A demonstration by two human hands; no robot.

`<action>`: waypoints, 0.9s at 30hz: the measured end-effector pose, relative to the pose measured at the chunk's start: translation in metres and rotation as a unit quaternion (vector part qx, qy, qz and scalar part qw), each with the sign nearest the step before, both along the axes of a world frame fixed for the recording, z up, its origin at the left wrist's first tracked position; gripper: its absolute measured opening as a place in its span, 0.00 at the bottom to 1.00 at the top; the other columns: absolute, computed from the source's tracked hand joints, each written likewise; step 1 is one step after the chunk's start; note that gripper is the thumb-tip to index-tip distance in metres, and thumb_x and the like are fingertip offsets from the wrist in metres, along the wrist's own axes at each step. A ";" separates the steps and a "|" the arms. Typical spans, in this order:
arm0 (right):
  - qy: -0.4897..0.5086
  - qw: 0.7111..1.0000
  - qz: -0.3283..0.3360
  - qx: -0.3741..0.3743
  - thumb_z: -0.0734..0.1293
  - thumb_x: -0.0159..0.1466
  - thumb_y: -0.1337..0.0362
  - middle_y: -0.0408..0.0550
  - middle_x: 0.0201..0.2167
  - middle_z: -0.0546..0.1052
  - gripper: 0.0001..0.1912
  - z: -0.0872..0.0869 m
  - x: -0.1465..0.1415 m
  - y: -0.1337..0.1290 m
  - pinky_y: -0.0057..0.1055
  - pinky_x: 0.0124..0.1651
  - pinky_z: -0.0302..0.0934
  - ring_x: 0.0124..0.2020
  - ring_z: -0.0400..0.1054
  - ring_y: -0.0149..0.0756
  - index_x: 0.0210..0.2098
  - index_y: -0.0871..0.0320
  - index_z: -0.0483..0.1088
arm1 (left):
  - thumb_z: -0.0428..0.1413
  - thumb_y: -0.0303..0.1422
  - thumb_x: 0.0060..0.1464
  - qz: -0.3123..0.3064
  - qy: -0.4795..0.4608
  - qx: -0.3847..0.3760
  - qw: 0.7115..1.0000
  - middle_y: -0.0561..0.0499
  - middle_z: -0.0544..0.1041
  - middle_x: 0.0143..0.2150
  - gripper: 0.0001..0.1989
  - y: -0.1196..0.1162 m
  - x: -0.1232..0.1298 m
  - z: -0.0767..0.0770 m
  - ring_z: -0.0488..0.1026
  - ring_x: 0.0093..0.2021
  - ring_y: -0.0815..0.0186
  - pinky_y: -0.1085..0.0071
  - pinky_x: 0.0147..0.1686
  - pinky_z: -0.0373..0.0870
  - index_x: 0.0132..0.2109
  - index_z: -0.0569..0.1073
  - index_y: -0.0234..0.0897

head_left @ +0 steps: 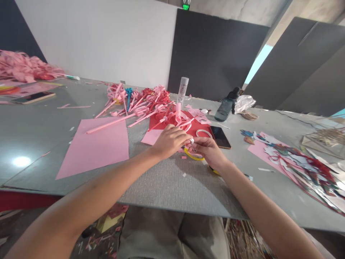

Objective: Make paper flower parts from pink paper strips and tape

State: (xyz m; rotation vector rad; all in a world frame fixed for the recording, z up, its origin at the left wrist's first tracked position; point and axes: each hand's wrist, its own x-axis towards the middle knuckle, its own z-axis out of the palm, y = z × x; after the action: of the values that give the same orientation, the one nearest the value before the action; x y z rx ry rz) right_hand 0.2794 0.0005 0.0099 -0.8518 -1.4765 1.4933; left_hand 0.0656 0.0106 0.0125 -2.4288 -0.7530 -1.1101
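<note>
Above the near part of the table, my left hand [172,139] and my right hand [208,148] meet with their fingers closed. Between their fingertips is a small white curled strip [192,141], partly hidden by the fingers; its material is unclear. A white ring [204,133] lies just beyond my right hand, on red paper [159,121]. Under the hands shows a yellow curved handle [194,155], mostly covered. Pink paper loops and stems [142,108] are heaped past my left hand. A phone [221,137] rests to the right of my right hand.
A pink sheet [107,151] lies at left. Behind the hands stand a clear tube [183,88] and a dark bottle [225,108]. Paper scraps and cords [299,162] cover the right side. More pink paper flowers [24,66] and another phone [35,97] are far left.
</note>
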 end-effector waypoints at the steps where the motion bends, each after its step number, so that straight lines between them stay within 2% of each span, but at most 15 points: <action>1: -0.003 1.000 -0.012 0.004 0.81 0.51 0.54 0.44 0.34 0.84 0.15 -0.001 -0.001 0.000 0.32 0.42 0.74 0.33 0.77 0.33 0.37 0.51 0.84 | 0.51 0.34 0.73 -0.003 -0.004 -0.005 1.000 0.52 0.85 0.40 0.10 0.002 0.000 -0.002 0.79 0.41 0.63 0.63 0.42 0.60 0.46 0.76 0.38; 5: -0.011 0.998 -0.065 0.024 0.81 0.51 0.53 0.44 0.31 0.83 0.16 -0.005 -0.006 0.001 0.34 0.39 0.75 0.31 0.77 0.35 0.37 0.51 0.84 | 0.49 0.32 0.74 -0.015 -0.026 -0.015 0.999 0.53 0.85 0.38 0.12 0.007 0.000 -0.012 0.81 0.38 0.65 0.65 0.38 0.61 0.44 0.75 0.37; 9: -0.001 0.992 -0.121 0.047 0.82 0.49 0.55 0.43 0.29 0.81 0.14 -0.004 -0.007 0.002 0.33 0.34 0.73 0.30 0.75 0.35 0.34 0.52 0.83 | 0.46 0.31 0.74 0.011 -0.033 -0.006 0.999 0.53 0.83 0.34 0.11 0.005 0.002 -0.013 0.79 0.31 0.66 0.65 0.36 0.64 0.43 0.72 0.37; 11: 0.018 0.985 -0.158 0.062 0.81 0.50 0.57 0.42 0.30 0.81 0.13 0.000 -0.005 0.003 0.29 0.34 0.71 0.30 0.74 0.31 0.34 0.52 0.82 | 0.45 0.31 0.74 0.014 -0.032 -0.004 0.999 0.51 0.84 0.37 0.11 0.002 0.003 -0.011 0.79 0.33 0.65 0.65 0.37 0.65 0.46 0.71 0.37; 14: 0.051 0.977 -0.195 0.063 0.81 0.51 0.59 0.41 0.31 0.80 0.13 0.006 0.000 0.003 0.26 0.34 0.69 0.29 0.71 0.28 0.36 0.52 0.81 | 0.45 0.30 0.74 -0.003 -0.037 0.001 0.999 0.45 0.82 0.50 0.09 -0.001 0.002 -0.007 0.80 0.45 0.63 0.64 0.42 0.67 0.48 0.70 0.37; 16: 0.069 0.977 -0.199 0.046 0.81 0.50 0.59 0.41 0.31 0.80 0.14 0.009 0.002 0.003 0.26 0.32 0.68 0.29 0.71 0.28 0.36 0.53 0.81 | 0.46 0.31 0.73 -0.011 -0.036 0.002 0.999 0.44 0.80 0.54 0.09 -0.002 0.002 -0.006 0.79 0.48 0.62 0.64 0.45 0.68 0.47 0.71 0.38; 21: 0.101 0.977 -0.186 0.001 0.82 0.50 0.59 0.42 0.33 0.81 0.17 0.010 0.008 0.006 0.28 0.32 0.69 0.30 0.71 0.30 0.37 0.52 0.79 | 0.49 0.30 0.72 -0.030 -0.031 -0.012 0.999 0.49 0.81 0.44 0.08 -0.001 0.000 -0.007 0.77 0.44 0.63 0.63 0.45 0.64 0.44 0.73 0.39; 27: 0.117 0.978 -0.170 -0.032 0.82 0.50 0.60 0.40 0.31 0.80 0.17 0.005 0.013 0.014 0.26 0.31 0.69 0.30 0.72 0.29 0.38 0.51 0.78 | 0.51 0.28 0.71 -0.025 -0.029 -0.002 0.999 0.52 0.82 0.43 0.08 -0.001 -0.001 -0.007 0.76 0.40 0.65 0.60 0.47 0.60 0.43 0.75 0.42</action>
State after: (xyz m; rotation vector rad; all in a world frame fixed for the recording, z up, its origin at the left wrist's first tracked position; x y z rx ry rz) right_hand 0.2926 0.0142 0.0152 -0.8824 -1.0554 1.3368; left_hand 0.0641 0.0098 0.0050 -2.4409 -0.7173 -1.2040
